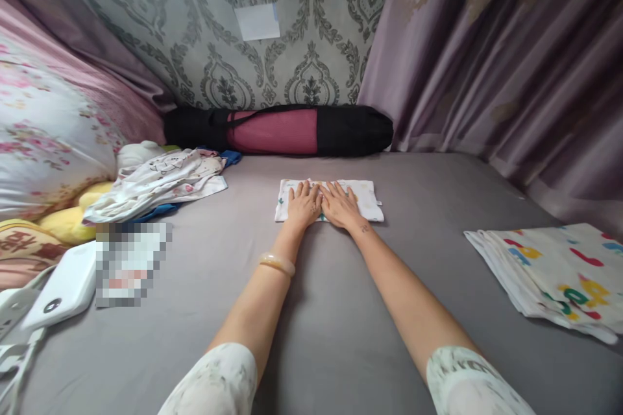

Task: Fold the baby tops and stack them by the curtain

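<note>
Head view: one cloth [368, 198], white, printed, folded oblong, toward the far edge of the bed [341, 337]; your left hand [304, 205] and right hand [339, 206] flat, covering its middle, fingers slightly spread. Bag [272, 132], far edge; clothes [156, 185], left; patterned stack [549, 272], right.

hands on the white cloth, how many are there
2: the left hand is palm down left of the middle of the cloth, and the right hand is palm down just beside it. No other hands show.
</note>
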`<state>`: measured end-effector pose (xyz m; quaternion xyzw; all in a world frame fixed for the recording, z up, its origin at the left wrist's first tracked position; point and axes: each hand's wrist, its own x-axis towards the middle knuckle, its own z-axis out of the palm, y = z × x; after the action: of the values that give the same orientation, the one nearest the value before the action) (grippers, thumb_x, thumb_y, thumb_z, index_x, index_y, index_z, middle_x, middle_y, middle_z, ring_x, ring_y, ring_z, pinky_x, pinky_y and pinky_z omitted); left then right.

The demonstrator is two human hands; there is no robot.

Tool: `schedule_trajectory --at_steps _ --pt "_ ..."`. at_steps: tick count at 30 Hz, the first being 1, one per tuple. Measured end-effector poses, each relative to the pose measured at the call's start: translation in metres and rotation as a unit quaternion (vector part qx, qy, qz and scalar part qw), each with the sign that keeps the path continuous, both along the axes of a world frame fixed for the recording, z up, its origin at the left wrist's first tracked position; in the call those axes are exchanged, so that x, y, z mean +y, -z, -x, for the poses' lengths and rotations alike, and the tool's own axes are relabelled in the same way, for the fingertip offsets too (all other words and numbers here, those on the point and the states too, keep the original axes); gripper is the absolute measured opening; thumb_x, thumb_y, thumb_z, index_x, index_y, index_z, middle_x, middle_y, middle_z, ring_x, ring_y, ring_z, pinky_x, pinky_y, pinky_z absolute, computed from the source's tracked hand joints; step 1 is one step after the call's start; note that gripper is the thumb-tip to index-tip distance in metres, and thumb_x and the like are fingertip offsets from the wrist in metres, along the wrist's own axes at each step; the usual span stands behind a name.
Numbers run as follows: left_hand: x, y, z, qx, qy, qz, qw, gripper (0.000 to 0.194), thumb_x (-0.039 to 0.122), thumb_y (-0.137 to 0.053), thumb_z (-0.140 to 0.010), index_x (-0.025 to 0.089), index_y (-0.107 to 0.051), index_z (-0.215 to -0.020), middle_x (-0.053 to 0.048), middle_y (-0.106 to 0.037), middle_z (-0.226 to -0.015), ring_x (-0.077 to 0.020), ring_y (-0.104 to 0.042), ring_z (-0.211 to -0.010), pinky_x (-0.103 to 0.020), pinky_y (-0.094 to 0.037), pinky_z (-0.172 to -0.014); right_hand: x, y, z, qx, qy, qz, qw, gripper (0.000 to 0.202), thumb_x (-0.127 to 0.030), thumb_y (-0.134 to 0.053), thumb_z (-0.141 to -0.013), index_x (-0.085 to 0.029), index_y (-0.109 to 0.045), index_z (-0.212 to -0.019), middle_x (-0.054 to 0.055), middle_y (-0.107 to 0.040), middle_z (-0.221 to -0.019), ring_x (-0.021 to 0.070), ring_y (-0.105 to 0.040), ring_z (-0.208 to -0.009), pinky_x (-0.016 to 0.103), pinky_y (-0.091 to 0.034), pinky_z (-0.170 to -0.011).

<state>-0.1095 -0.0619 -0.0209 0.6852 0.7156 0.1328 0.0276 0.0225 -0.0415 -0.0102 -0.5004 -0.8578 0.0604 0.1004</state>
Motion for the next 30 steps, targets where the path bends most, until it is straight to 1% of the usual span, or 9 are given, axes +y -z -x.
schedule_trajectory --at_steps 2,5,9,15,18,21,25,27,30 --pt "-0.001 0.001 0.003 0.002 -0.012 -0.007 1.000 0.055 0.043 -0.030 -0.099 0.019 -0.040 -0.148 -0.014 -0.033 -0.157 -0.0317 -0.027 -0.146 -0.054 -0.019 -0.117 0.000 0.000 -0.001 -0.002 0.005 -0.003 1.000 0.053 -0.033 -0.026 -0.101 -0.024 -0.037 -0.151 0.006 -0.031 -0.159 0.0255 -0.023 -0.147 0.051 -0.012 -0.119" --pt "-0.003 0.001 0.008 0.006 -0.029 -0.017 0.999 0.058 0.045 -0.030 -0.099 0.016 -0.041 -0.148 -0.017 -0.035 -0.156 -0.0323 -0.028 -0.145 -0.051 -0.020 -0.118 0.000 0.000 -0.004 -0.003 0.017 -0.013 1.000 0.053 -0.032 -0.028 -0.100 -0.021 -0.039 -0.150 0.008 -0.032 -0.159 0.0262 -0.023 -0.147 0.050 -0.013 -0.118" --pt "-0.004 0.000 0.016 0.009 -0.061 -0.023 0.998 0.059 0.046 -0.031 -0.099 0.013 -0.041 -0.147 -0.020 -0.036 -0.154 -0.0333 -0.030 -0.144 -0.048 -0.021 -0.118 0.002 0.001 -0.011 -0.004 0.052 -0.012 0.999 0.053 -0.031 -0.027 -0.100 -0.018 -0.040 -0.149 0.009 -0.032 -0.159 0.0256 -0.023 -0.147 0.049 -0.014 -0.119" --pt "-0.007 -0.005 0.020 0.016 -0.089 -0.022 0.996 0.059 0.044 -0.030 -0.099 0.008 -0.043 -0.144 -0.020 -0.037 -0.154 -0.0316 -0.028 -0.146 -0.046 -0.024 -0.117 0.008 0.004 -0.027 -0.009 0.099 -0.013 0.995 0.055 -0.032 -0.025 -0.100 -0.014 -0.036 -0.151 0.009 -0.030 -0.159 0.0257 -0.023 -0.147 0.047 -0.015 -0.119" --pt "-0.007 -0.008 0.022 0.013 -0.104 -0.004 0.994 0.061 0.044 -0.028 -0.099 0.006 -0.041 -0.144 -0.020 -0.034 -0.156 -0.0311 -0.027 -0.146 -0.046 -0.025 -0.117 0.012 0.006 -0.037 -0.013 0.120 -0.013 0.993 0.058 -0.034 -0.024 -0.100 -0.009 -0.035 -0.151 0.013 -0.029 -0.159 0.0258 -0.024 -0.147 0.043 -0.016 -0.119" --pt "-0.007 -0.009 0.028 0.002 -0.116 0.004 0.993 0.061 0.043 -0.027 -0.099 0.005 -0.041 -0.145 -0.019 -0.033 -0.156 -0.0314 -0.029 -0.145 -0.047 -0.027 -0.116 0.015 0.006 -0.046 -0.023 0.137 0.003 0.990 0.061 -0.038 -0.021 -0.101 -0.005 -0.032 -0.151 0.016 -0.027 -0.159 0.0258 -0.022 -0.147 0.043 -0.016 -0.119" --pt "-0.006 -0.007 0.043 -0.027 -0.107 0.006 0.994 0.057 0.040 -0.025 -0.100 0.010 -0.042 -0.145 -0.015 -0.037 -0.155 -0.0303 -0.033 -0.144 -0.047 -0.029 -0.116 0.020 0.006 -0.059 -0.029 0.137 0.024 0.990 0.064 -0.043 -0.015 -0.102 -0.006 -0.030 -0.152 0.015 -0.022 -0.161 0.0257 -0.018 -0.148 0.044 -0.017 -0.119" --pt "-0.005 -0.005 0.051 -0.038 -0.092 0.016 0.995 0.057 0.040 -0.025 -0.100 0.011 -0.040 -0.147 -0.013 -0.035 -0.157 -0.0304 -0.031 -0.145 -0.048 -0.028 -0.117 0.021 0.006 -0.065 -0.030 0.144 0.032 0.989 0.066 -0.044 -0.013 -0.101 -0.006 -0.029 -0.153 0.015 -0.020 -0.162 0.0266 -0.017 -0.149 0.045 -0.018 -0.118" --pt "-0.004 -0.003 0.060 -0.052 -0.083 0.039 0.994 0.060 0.043 -0.024 -0.099 0.013 -0.037 -0.149 -0.010 -0.030 -0.159 -0.0318 -0.024 -0.147 -0.051 -0.022 -0.119 0.023 0.006 -0.071 -0.030 0.159 0.038 0.986 0.067 -0.045 -0.013 -0.101 -0.006 -0.026 -0.153 0.017 -0.019 -0.162 0.0262 -0.017 -0.149 0.044 -0.018 -0.118"
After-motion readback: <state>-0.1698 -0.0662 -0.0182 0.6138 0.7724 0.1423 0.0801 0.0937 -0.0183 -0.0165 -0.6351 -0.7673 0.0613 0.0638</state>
